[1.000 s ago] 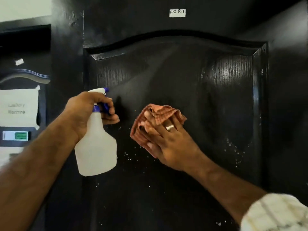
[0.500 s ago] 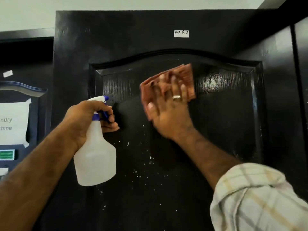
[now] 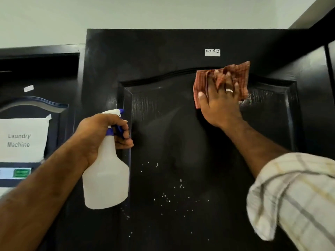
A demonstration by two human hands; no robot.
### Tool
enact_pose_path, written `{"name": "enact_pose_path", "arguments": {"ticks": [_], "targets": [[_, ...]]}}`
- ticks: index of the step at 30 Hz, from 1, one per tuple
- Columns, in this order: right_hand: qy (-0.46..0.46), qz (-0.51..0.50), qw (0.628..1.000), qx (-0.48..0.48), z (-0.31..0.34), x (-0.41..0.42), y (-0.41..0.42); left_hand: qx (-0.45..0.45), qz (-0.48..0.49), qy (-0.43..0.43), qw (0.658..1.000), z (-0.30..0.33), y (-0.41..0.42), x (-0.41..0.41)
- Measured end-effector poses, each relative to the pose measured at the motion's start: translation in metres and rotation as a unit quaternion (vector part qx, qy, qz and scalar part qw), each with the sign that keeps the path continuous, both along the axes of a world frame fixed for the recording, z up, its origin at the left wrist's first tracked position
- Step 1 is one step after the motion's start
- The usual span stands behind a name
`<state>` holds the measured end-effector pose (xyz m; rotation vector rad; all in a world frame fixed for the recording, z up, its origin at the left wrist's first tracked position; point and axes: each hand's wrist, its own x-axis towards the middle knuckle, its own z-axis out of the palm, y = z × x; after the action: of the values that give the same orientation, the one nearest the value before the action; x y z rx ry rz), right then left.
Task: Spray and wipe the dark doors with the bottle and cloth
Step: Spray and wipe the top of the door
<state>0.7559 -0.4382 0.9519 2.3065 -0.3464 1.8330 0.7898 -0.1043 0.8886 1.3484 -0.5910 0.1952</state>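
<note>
A dark panelled door (image 3: 181,142) fills the middle of the view, with white spray droplets on its lower panel. My left hand (image 3: 101,131) grips the neck and blue trigger of a white spray bottle (image 3: 106,178), held upright in front of the door's left edge. My right hand (image 3: 219,105) presses an orange checked cloth (image 3: 233,77) flat against the top of the arched panel, fingers spread over it. A ring shows on one finger.
A small white label (image 3: 212,52) sits above the arch. To the left is a second dark door (image 3: 59,84) with a paper sign (image 3: 21,140) reading "Laundry Machine" and a green sticker (image 3: 22,173). Pale wall (image 3: 145,13) runs above both doors.
My right hand has swept the cloth up and to the right, from mid-panel to the top of the arch. The left hand and bottle have stayed almost still.
</note>
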Motion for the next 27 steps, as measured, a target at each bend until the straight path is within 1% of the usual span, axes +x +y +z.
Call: {"name": "enact_pose_path", "arguments": {"ticks": [1, 2, 5, 7, 8, 9, 10, 11, 13, 14, 15, 17, 18, 19, 20, 21, 23, 24, 26, 27], "targets": [[0.0, 0.004, 1.0, 0.003, 0.007, 0.007, 0.019, -0.003, 0.008, -0.002, 1.0, 0.002, 0.002, 0.0], [0.002, 0.007, 1.0, -0.025, 0.009, 0.015, 0.038, -0.004, 0.015, -0.002, 1.0, 0.004, 0.002, 0.0], [0.033, 0.025, 0.985, -0.168, -0.011, 0.038, 0.09, -0.002, 0.029, -0.001, 1.0, 0.008, 0.003, 0.003], [0.083, 0.035, 0.973, -0.214, -0.02, 0.038, 0.101, -0.003, 0.031, 0.003, 1.0, 0.01, -0.001, 0.004], [0.091, 0.036, 0.969, -0.226, -0.016, 0.031, 0.097, -0.002, 0.027, 0.005, 1.0, 0.01, -0.003, 0.004], [0.068, 0.028, 0.969, -0.234, -0.008, 0.026, 0.085, 0.003, 0.018, 0.006, 1.0, 0.01, -0.005, 0.004], [0.029, 0.012, 0.973, -0.227, 0.0, 0.023, 0.067, 0.006, 0.009, 0.008, 1.0, 0.011, -0.007, 0.003], [-0.013, -0.01, 0.98, -0.199, 0.006, 0.019, 0.043, 0.008, 0.002, 0.01, 1.0, 0.012, -0.008, 0.002], [-0.073, -0.076, 0.99, -0.099, 0.005, 0.002, -0.008, 0.01, -0.001, 0.005, 1.0, 0.016, -0.012, -0.001], [-0.085, -0.102, 0.989, -0.063, -0.003, -0.007, -0.028, 0.008, 0.002, 0.001, 1.0, 0.017, -0.013, -0.003], [-0.092, -0.105, 0.99, -0.025, -0.012, -0.018, -0.042, 0.01, 0.004, -0.003, 1.0, 0.02, -0.016, -0.005], [-0.066, -0.068, 0.993, 0.07, -0.021, -0.028, -0.047, 0.013, 0.009, -0.006, 1.0, 0.022, -0.019, -0.009], [-0.061, -0.056, 0.991, 0.101, -0.017, -0.03, -0.04, 0.013, 0.01, -0.007, 1.0, 0.024, -0.021, -0.011], [-0.069, -0.051, 0.989, 0.117, -0.01, -0.025, -0.027, 0.012, 0.013, -0.006, 1.0, 0.024, -0.023, -0.013], [-0.072, -0.051, 0.99, 0.112, -0.002, -0.016, -0.014, 0.01, 0.015, -0.007, 1.0, 0.025, -0.024, -0.013], [-0.085, -0.052, 0.993, 0.066, 0.005, -0.004, 0.002, 0.009, 0.022, -0.008, 1.0, 0.026, -0.027, -0.013], [-0.103, -0.053, 0.992, -0.056, 0.012, 0.022, 0.04, 0.004, 0.039, -0.01, 0.999, 0.029, -0.029, -0.013], [-0.086, -0.03, 0.991, -0.102, 0.011, 0.031, 0.059, -0.002, 0.049, -0.015, 0.999, 0.031, -0.031, -0.013], [-0.002, 0.03, 0.986, -0.167, 0.002, 0.039, 0.092, -0.019, 0.063, -0.019, 0.998, 0.035, -0.033, -0.013], [0.041, 0.043, 0.977, -0.203, -0.003, 0.039, 0.099, -0.025, 0.068, -0.02, 0.997, 0.037, -0.034, -0.015]]}}
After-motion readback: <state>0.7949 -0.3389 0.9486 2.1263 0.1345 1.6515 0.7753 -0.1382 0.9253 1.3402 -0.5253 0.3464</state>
